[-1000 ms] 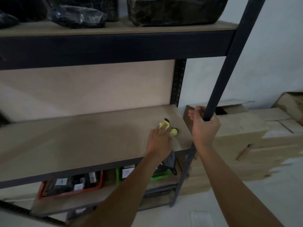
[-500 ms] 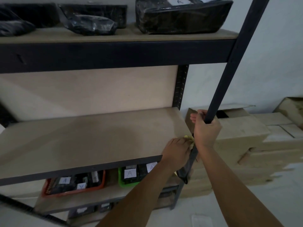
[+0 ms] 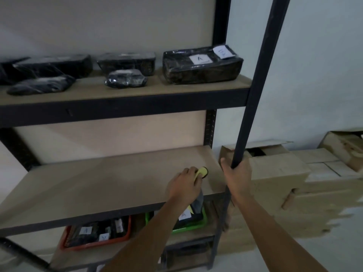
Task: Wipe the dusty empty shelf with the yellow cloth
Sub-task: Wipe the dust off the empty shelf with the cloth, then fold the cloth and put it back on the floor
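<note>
The empty shelf (image 3: 102, 185) is a bare brown board in a dark metal rack. My left hand (image 3: 184, 188) presses the yellow cloth (image 3: 201, 172) onto the board near its right front corner. A yellow tip with a dark edge pokes out past my fingers, and a grey part of the cloth hangs over the front edge below my wrist. My right hand (image 3: 236, 173) grips the rack's front right post (image 3: 255, 99) just above shelf height.
The shelf above holds several black wrapped packages (image 3: 202, 65), some with white labels. Below sit an orange tray (image 3: 96, 232) and a green tray (image 3: 196, 222) of labelled items. Cardboard boxes (image 3: 284, 173) are stacked to the right against the white wall.
My left hand moved with the cloth from the right front corner back onto the board, away from the edge. The view tilted upward, showing the top shelf. My right hand kept its grip.
</note>
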